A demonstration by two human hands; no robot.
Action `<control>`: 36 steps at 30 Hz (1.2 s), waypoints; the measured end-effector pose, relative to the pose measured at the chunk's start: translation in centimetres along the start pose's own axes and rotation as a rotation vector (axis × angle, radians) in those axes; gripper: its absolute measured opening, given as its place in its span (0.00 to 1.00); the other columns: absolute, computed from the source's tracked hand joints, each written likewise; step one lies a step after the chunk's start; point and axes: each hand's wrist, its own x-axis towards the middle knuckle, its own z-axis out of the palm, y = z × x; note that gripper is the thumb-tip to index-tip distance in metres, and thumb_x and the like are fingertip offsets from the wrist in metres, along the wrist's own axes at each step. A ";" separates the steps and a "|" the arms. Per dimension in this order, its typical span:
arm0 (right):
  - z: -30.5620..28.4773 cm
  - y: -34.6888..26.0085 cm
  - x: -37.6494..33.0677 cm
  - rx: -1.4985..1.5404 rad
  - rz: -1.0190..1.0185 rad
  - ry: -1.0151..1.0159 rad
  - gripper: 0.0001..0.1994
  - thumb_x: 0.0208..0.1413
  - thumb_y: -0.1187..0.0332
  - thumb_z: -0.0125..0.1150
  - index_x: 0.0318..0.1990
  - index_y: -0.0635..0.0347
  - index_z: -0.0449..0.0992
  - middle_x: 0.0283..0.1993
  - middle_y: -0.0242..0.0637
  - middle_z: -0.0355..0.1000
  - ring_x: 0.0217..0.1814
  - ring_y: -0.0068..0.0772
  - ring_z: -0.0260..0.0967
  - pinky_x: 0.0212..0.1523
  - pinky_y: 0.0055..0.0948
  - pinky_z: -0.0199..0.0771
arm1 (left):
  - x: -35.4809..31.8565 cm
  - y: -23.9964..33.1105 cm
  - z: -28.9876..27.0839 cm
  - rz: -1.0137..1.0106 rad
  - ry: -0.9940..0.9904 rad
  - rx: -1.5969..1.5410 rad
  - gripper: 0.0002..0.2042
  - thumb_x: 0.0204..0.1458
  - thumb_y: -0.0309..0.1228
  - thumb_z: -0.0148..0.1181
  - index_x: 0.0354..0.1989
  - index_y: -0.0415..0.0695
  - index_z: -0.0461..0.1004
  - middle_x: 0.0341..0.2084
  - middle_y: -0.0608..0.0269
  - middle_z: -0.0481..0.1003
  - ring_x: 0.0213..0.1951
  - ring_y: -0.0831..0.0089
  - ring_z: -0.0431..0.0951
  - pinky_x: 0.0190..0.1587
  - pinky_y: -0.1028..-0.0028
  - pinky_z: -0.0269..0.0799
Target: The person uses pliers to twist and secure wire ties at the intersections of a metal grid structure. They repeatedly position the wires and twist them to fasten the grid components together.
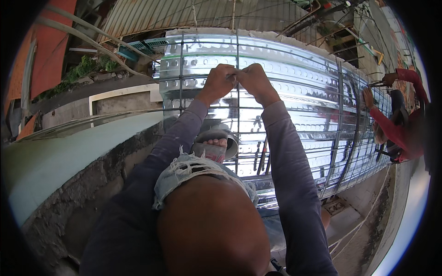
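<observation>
My left hand (218,82) and my right hand (254,81) are closed side by side on a vertical bar of the steel reinforcement mesh (237,50), at a crossing with a horizontal bar. What lies between the fingers, perhaps a thin tie wire, is too small to tell. The mesh lies over shiny corrugated metal decking (294,106). My bare knee (212,221) and my sandalled foot (212,148) sit below the hands, the foot resting by a grey pipe end (230,140).
A concrete ledge (87,175) runs along my left. At the right, another person in a red top (400,129) works on the same mesh with both hands. Corrugated roofing (184,14) and plants (87,66) lie beyond the decking.
</observation>
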 end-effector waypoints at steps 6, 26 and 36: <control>-1.4 0.2 3.8 0.423 0.263 0.035 0.07 0.55 0.75 0.64 0.27 0.67 0.78 0.24 0.32 0.66 0.22 0.25 0.59 0.23 0.31 0.57 | -0.2 0.9 1.2 -0.056 0.059 -0.140 0.22 0.56 0.25 0.71 0.58 0.39 0.74 0.47 0.52 0.85 0.52 0.55 0.86 0.55 0.60 0.79; 2.2 6.4 -8.0 0.007 0.007 0.258 0.15 0.64 0.63 0.60 0.40 0.68 0.85 0.28 0.50 0.79 0.31 0.40 0.78 0.40 0.41 0.76 | 0.3 -0.3 3.3 -0.051 0.285 0.045 0.10 0.56 0.35 0.71 0.38 0.40 0.87 0.40 0.49 0.85 0.43 0.54 0.85 0.51 0.59 0.79; -0.2 13.3 -23.6 -0.652 0.410 0.296 0.20 0.53 0.57 0.73 0.46 0.63 0.78 0.46 0.52 0.80 0.48 0.55 0.81 0.49 0.51 0.80 | -3.5 2.7 6.6 -0.012 0.296 0.351 0.25 0.49 0.40 0.78 0.55 0.46 0.81 0.54 0.58 0.72 0.60 0.59 0.67 0.64 0.52 0.56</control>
